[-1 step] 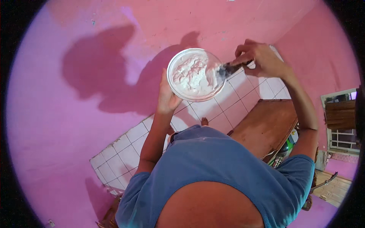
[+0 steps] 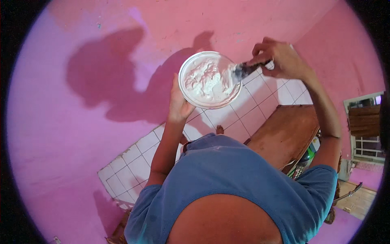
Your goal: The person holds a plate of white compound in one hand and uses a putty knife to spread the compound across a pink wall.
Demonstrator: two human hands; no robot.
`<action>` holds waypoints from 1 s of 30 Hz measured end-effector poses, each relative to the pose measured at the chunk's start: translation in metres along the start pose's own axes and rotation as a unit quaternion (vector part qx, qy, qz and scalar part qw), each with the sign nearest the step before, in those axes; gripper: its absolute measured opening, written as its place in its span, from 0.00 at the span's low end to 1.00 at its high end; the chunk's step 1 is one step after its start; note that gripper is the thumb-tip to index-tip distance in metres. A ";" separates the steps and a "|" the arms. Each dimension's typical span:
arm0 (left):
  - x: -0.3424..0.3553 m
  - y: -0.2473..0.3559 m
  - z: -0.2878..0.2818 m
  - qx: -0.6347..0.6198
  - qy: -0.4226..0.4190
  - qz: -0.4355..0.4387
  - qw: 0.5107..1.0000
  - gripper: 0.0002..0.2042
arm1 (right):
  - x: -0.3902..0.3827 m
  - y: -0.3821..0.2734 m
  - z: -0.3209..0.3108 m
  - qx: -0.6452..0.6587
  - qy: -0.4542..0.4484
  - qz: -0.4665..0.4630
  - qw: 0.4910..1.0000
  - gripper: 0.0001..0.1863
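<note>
My left hand [image 2: 180,101] supports a round tub [image 2: 209,106] from its left and lower side, the thumb lying along the outer wall. Thick white paste [image 2: 205,79] with a rough, peaked surface fills the tub, whose open top faces me. My right hand [image 2: 282,59] is closed around the dark handle of a putty knife [image 2: 245,71]. Its blade, smeared whitish and somewhat blurred, lies at the tub's right rim, over the edge of the paste. Whether the blade presses on the rim, I cannot tell.
A pink and purple wall [image 2: 170,24] with worn patches rises ahead, carrying my shadow. White floor tiles [image 2: 138,162] lie below, with a foot [image 2: 219,129] on them. To the right stands a brown wooden panel or tabletop [image 2: 284,134]; a barred window [image 2: 365,142] is farther right.
My right hand and the putty knife have shifted slightly up and to the right along the tub's rim. The left hand and the tub stay in place.
</note>
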State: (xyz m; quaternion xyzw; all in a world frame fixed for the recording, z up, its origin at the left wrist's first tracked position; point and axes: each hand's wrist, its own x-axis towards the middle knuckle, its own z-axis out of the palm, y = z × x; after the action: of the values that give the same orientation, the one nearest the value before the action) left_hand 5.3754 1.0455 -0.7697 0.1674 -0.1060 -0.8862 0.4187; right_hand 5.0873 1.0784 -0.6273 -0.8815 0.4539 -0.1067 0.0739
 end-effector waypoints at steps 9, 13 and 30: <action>-0.007 -0.002 0.006 -0.015 0.018 0.023 0.999 0.28 | -0.021 0.007 0.014 -0.034 -0.036 0.015 0.999 0.20; -0.011 -0.019 0.005 0.087 0.047 0.155 0.983 0.29 | -0.038 -0.014 0.033 -0.005 -0.001 0.052 0.999 0.23; -0.017 -0.037 0.008 0.024 0.018 0.156 0.987 0.30 | -0.010 -0.089 0.081 0.025 0.143 0.136 0.980 0.17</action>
State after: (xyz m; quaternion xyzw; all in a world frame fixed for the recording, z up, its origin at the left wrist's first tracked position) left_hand 5.3565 1.0822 -0.7708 0.1750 -0.1446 -0.8040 0.5497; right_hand 5.1726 1.1408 -0.6869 -0.7847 0.5730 -0.2322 0.0442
